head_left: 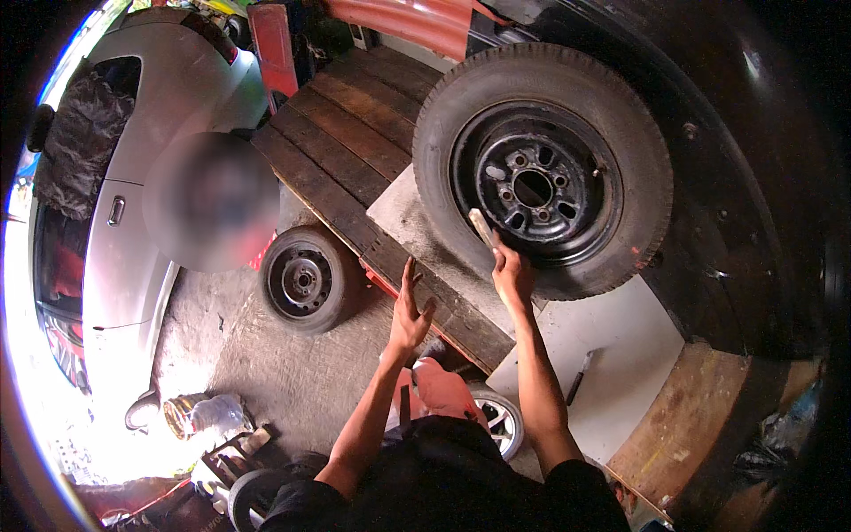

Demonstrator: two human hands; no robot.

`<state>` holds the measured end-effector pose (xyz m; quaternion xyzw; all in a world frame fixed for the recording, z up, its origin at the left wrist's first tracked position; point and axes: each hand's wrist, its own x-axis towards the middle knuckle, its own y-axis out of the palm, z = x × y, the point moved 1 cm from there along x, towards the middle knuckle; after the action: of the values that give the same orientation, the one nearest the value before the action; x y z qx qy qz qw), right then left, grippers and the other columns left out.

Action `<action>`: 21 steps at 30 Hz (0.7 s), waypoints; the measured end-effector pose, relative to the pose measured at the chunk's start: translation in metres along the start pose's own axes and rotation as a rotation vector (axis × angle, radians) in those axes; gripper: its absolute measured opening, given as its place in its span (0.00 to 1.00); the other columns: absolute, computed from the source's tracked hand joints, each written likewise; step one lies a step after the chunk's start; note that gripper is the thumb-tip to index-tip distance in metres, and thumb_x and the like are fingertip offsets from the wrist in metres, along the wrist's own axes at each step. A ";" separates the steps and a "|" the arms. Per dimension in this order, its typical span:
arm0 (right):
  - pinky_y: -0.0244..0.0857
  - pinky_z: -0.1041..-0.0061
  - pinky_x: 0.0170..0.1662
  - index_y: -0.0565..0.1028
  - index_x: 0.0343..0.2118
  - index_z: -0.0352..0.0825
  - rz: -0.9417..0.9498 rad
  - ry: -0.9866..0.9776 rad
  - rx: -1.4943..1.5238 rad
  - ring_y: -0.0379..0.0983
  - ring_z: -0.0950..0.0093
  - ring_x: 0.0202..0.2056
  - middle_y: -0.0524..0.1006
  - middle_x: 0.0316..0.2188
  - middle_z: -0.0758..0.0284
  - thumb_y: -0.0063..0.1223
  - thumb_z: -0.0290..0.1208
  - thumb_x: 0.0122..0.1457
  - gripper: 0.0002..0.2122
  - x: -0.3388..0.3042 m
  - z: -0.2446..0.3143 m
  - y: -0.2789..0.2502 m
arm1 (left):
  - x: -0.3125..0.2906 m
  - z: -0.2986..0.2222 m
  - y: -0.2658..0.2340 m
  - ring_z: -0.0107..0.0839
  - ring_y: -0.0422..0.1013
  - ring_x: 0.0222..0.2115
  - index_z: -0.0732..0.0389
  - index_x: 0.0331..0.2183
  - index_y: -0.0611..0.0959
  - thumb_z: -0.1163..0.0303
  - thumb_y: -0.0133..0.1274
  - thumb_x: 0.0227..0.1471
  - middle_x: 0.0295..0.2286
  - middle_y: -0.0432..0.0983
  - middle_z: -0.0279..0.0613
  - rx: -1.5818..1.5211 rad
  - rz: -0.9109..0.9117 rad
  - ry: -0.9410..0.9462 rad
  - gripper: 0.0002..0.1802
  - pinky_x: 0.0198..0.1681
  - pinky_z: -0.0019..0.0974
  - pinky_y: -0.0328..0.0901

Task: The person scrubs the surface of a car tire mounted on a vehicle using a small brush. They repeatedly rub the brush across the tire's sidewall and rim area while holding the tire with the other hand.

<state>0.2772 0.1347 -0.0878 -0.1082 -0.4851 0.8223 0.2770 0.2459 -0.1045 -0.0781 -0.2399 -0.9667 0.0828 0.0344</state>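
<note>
A large wheel lies on the bench, its black steel rim facing up inside a worn tyre. My right hand is closed around a short, pale, flat stick-like tool. Its tip reaches over the lower left edge of the rim; whether it touches the metal I cannot tell. To the left, my left hand hovers near the bench's front edge with fingers stretched out and nothing in it. Beneath the wheel, part of a pale board shows.
The bench top is dark wooden planks. A dark pen-like object lies on a white sheet. A smaller wheel rests on the floor at left, near a silver car. A light-spoked wheel sits low beside me.
</note>
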 end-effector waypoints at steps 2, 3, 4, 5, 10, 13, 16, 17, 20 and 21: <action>0.70 0.57 0.37 0.76 0.53 0.48 0.043 0.043 0.076 0.77 0.53 0.35 0.80 0.33 0.56 0.50 0.31 0.62 0.16 -0.006 0.001 -0.010 | 0.001 0.003 0.003 0.50 0.58 0.62 0.58 0.68 0.49 0.76 0.52 0.49 0.65 0.51 0.54 -0.011 -0.001 0.027 0.48 0.64 0.49 0.53; 0.70 0.56 0.37 0.76 0.53 0.50 0.061 0.063 0.116 0.77 0.53 0.34 0.81 0.33 0.57 0.51 0.30 0.61 0.17 -0.010 0.005 -0.017 | 0.003 0.004 0.002 0.50 0.58 0.62 0.58 0.68 0.49 0.77 0.52 0.49 0.65 0.51 0.54 -0.015 -0.003 0.045 0.48 0.64 0.49 0.53; 0.70 0.57 0.37 0.76 0.53 0.50 0.083 0.081 0.052 0.77 0.53 0.34 0.81 0.33 0.57 0.51 0.30 0.61 0.17 -0.015 0.014 -0.027 | 0.003 0.005 0.001 0.50 0.57 0.62 0.58 0.68 0.49 0.77 0.52 0.49 0.65 0.51 0.54 0.001 -0.007 0.054 0.48 0.64 0.49 0.53; 0.70 0.58 0.37 0.76 0.54 0.50 0.106 0.099 -0.013 0.77 0.53 0.35 0.81 0.33 0.56 0.51 0.30 0.62 0.17 -0.020 0.025 -0.036 | 0.003 0.006 0.000 0.50 0.57 0.62 0.58 0.68 0.49 0.77 0.52 0.49 0.65 0.51 0.54 0.018 -0.011 0.064 0.48 0.64 0.49 0.52; 0.68 0.56 0.37 0.71 0.59 0.53 -0.124 -0.099 -0.041 0.76 0.51 0.34 0.79 0.31 0.52 0.51 0.24 0.59 0.24 -0.012 0.014 0.007 | 0.004 0.000 0.001 0.50 0.56 0.63 0.58 0.67 0.49 0.76 0.52 0.49 0.65 0.50 0.54 0.036 -0.005 0.063 0.48 0.64 0.48 0.52; 0.68 0.61 0.37 0.76 0.52 0.40 -0.131 -0.154 0.307 0.77 0.53 0.34 0.79 0.32 0.51 0.50 0.24 0.60 0.17 0.021 0.006 0.027 | 0.002 -0.010 -0.008 0.50 0.58 0.62 0.57 0.68 0.49 0.77 0.52 0.49 0.65 0.51 0.55 0.048 -0.011 0.025 0.49 0.64 0.49 0.53; 0.67 0.66 0.33 0.79 0.48 0.36 0.041 -0.064 0.522 0.77 0.55 0.32 0.80 0.32 0.52 0.52 0.27 0.62 0.12 0.034 0.005 0.021 | -0.011 -0.001 -0.019 0.52 0.61 0.60 0.54 0.68 0.48 0.78 0.52 0.48 0.64 0.52 0.56 0.065 -0.058 -0.010 0.49 0.62 0.51 0.56; 0.67 0.65 0.34 0.78 0.50 0.38 -0.020 -0.136 0.478 0.77 0.56 0.32 0.80 0.32 0.53 0.52 0.27 0.62 0.13 0.030 0.005 0.018 | -0.013 0.003 -0.021 0.52 0.61 0.60 0.54 0.68 0.48 0.78 0.52 0.48 0.64 0.52 0.56 0.070 -0.070 -0.006 0.49 0.62 0.51 0.56; 0.69 0.64 0.35 0.74 0.56 0.46 -0.032 -0.192 0.068 0.77 0.57 0.33 0.80 0.33 0.57 0.51 0.27 0.62 0.18 0.012 0.019 0.005 | -0.019 0.009 -0.025 0.52 0.61 0.60 0.54 0.68 0.48 0.77 0.52 0.48 0.65 0.52 0.56 0.084 -0.080 -0.034 0.49 0.61 0.51 0.57; 0.70 0.62 0.37 0.72 0.58 0.48 0.005 -0.137 -0.040 0.76 0.56 0.34 0.80 0.34 0.57 0.51 0.26 0.62 0.21 0.009 0.029 0.003 | -0.020 0.009 -0.025 0.52 0.62 0.60 0.54 0.68 0.48 0.77 0.52 0.48 0.65 0.52 0.55 0.089 -0.078 -0.051 0.50 0.61 0.51 0.57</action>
<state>0.2560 0.1178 -0.0749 -0.0582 -0.5188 0.8188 0.2388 0.2508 -0.1373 -0.0833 -0.1979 -0.9712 0.1304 0.0237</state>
